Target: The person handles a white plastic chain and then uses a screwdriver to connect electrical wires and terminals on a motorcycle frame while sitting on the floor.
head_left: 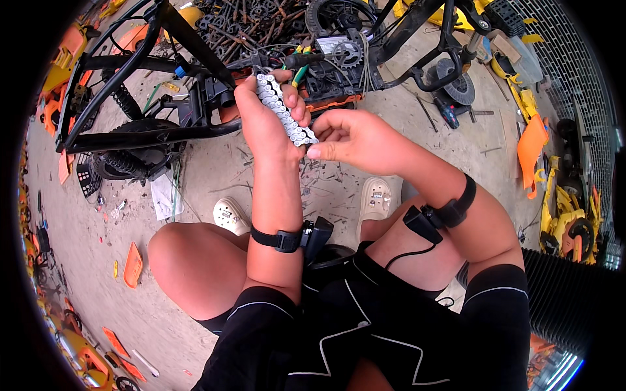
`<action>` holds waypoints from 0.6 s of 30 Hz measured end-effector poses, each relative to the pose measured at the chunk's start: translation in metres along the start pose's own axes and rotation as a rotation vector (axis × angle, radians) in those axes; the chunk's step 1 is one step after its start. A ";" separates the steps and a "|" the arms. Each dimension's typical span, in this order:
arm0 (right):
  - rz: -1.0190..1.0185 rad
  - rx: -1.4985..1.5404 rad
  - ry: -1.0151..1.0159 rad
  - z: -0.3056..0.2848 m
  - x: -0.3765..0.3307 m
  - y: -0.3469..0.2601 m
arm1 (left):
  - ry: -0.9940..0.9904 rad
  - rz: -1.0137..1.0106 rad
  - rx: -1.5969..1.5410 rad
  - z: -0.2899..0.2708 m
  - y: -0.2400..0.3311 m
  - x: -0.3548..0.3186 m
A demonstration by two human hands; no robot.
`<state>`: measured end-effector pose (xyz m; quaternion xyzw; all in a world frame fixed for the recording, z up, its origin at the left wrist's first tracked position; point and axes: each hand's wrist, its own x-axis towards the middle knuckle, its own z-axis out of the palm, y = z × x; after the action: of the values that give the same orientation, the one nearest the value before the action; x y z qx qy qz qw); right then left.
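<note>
A silver roller chain [279, 107], folded into a compact bundle, lies along the upturned palm of my left hand [262, 127]. Its fingers curl round the chain's far side. My right hand [352, 138] has thumb and fingers closed at the near end of the chain, by the left wrist. Whether it grips a link there is hard to make out. Just beyond both hands is the black frame [153, 138] of a small vehicle. A toothed sprocket [347, 55] and a tool with green-and-yellow handles [300, 73] are close behind the chain.
Rusty metal parts [244, 26] are heaped at the far side. A cordless drill [448, 114] lies on the floor to the right, beside a small wheel [456, 85]. An orange panel [532, 151] and yellow parts line the right side. Loose scraps dot the concrete floor [195, 195].
</note>
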<state>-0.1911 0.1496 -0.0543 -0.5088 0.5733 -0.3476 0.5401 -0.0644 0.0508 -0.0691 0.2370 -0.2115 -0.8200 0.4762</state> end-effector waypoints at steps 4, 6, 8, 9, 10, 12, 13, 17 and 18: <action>-0.073 -0.270 0.097 0.004 -0.006 -0.006 | -0.005 0.002 -0.004 0.000 -0.001 0.001; -0.183 -0.447 0.160 0.006 -0.006 -0.004 | -0.026 0.007 -0.016 -0.002 -0.003 0.003; -0.260 -0.570 0.199 0.007 -0.005 -0.002 | -0.005 0.005 -0.061 -0.003 -0.003 0.003; -0.281 -0.604 0.207 0.008 -0.005 -0.001 | 0.006 0.005 -0.084 -0.004 -0.003 0.004; -0.302 -0.639 0.216 0.009 -0.004 0.000 | 0.012 0.005 -0.093 -0.003 -0.002 0.004; -0.334 -0.622 0.238 0.010 -0.004 0.002 | 0.025 0.005 -0.112 -0.002 -0.001 0.004; -0.350 -0.613 0.248 0.011 -0.003 0.001 | 0.023 0.012 -0.131 -0.002 -0.001 0.004; -0.176 -0.381 0.226 0.016 -0.007 -0.012 | 0.020 0.056 -0.165 -0.002 0.000 0.003; -0.137 -0.315 0.222 0.017 -0.007 -0.012 | 0.020 0.071 -0.162 -0.001 0.000 0.002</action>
<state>-0.1728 0.1558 -0.0440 -0.5832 0.6407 -0.3436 0.3624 -0.0647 0.0487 -0.0708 0.1982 -0.1478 -0.8146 0.5247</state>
